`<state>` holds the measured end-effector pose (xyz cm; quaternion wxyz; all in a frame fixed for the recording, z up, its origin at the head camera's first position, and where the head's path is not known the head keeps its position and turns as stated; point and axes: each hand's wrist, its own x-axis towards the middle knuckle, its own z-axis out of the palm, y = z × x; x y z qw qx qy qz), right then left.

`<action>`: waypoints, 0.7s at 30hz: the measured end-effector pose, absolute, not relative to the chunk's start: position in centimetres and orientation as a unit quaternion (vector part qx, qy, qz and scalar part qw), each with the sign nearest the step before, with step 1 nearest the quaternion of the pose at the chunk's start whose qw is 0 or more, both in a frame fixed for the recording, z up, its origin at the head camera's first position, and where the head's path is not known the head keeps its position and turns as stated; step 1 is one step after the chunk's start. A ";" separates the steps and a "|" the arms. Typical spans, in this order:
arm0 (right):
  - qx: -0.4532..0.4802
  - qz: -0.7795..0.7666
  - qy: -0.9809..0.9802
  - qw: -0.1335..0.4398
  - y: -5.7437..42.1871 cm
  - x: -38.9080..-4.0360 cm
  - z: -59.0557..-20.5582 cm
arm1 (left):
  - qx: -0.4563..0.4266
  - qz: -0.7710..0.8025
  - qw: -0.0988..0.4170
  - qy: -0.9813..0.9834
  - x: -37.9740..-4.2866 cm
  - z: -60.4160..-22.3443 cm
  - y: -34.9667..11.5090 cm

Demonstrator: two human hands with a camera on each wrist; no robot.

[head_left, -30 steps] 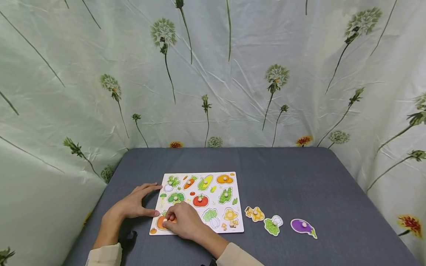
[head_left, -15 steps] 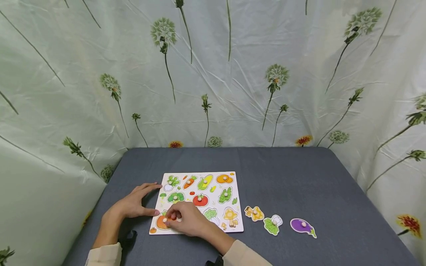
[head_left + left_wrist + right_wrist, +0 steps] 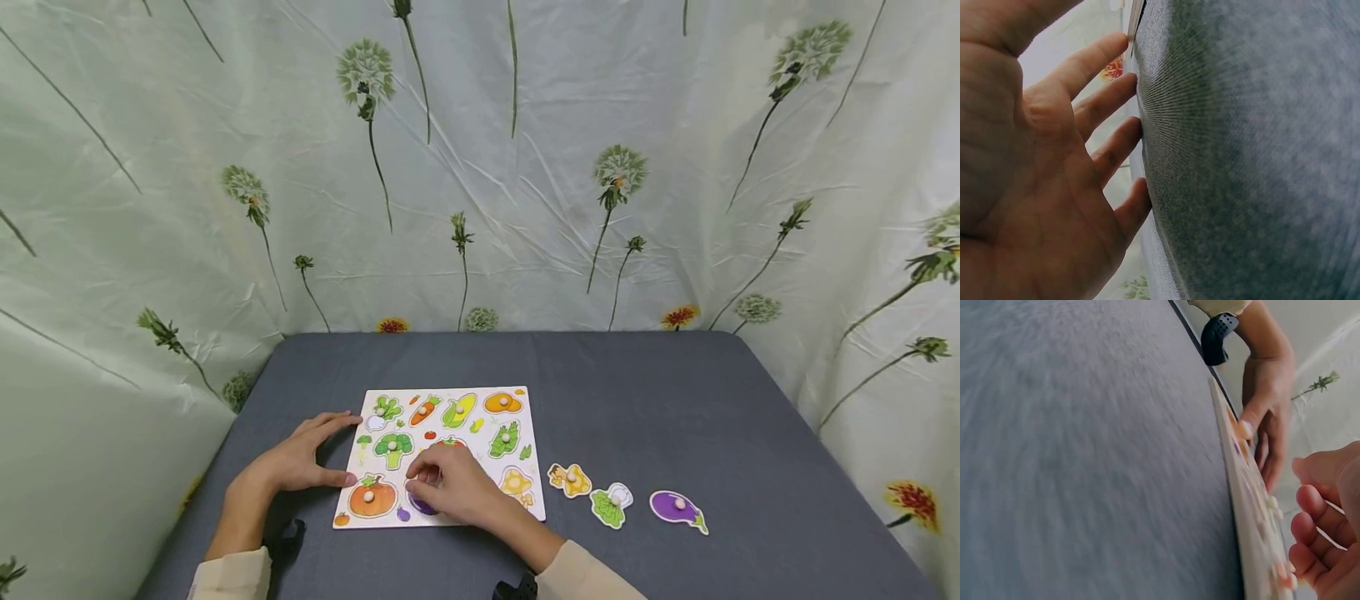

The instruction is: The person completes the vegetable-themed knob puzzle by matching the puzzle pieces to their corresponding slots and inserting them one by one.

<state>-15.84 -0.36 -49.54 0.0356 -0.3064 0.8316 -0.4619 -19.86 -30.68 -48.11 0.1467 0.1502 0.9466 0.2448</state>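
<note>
A white knob puzzle board with vegetable pictures lies on the cloth-covered table. My left hand rests at its left side, fingers spread, thumb at the edge near the pumpkin. In the left wrist view, those fingers are extended and hold nothing. Above the lower middle of the board is my right hand, its fingers loosely bent with nothing between them. The pumpkin piece sits in its outline at lower left. A purple eggplant shape shows partly under the right hand, which also covers most of the tomato piece.
Right of the board lie three loose pieces: a yellow mushroom, a cabbage and an eggplant. Carrot, corn and broccoli pieces sit in the board. A floral curtain hangs behind the table.
My right hand has let go of the pumpkin piece's knob and moved right, uncovering the pumpkin piece. The left hand stays at the board's left edge.
</note>
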 end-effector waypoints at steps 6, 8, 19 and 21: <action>-0.286 -0.467 0.837 0.010 1.9 -16.1 -49.1 | 0.147 0.241 0.155 0.947 -19.8 -48.1 -30.6; -0.274 -0.468 0.840 0.009 2.7 -16.2 -49.1 | 0.143 0.240 0.157 0.947 -19.9 -48.0 -30.6; -0.218 -0.444 0.869 -0.002 7.6 -15.9 -49.1 | 0.154 0.247 0.152 0.944 -19.7 -48.0 -30.6; -0.210 -0.441 0.873 -0.008 8.6 -15.8 -49.2 | 0.155 0.249 0.153 0.944 -19.7 -48.0 -30.6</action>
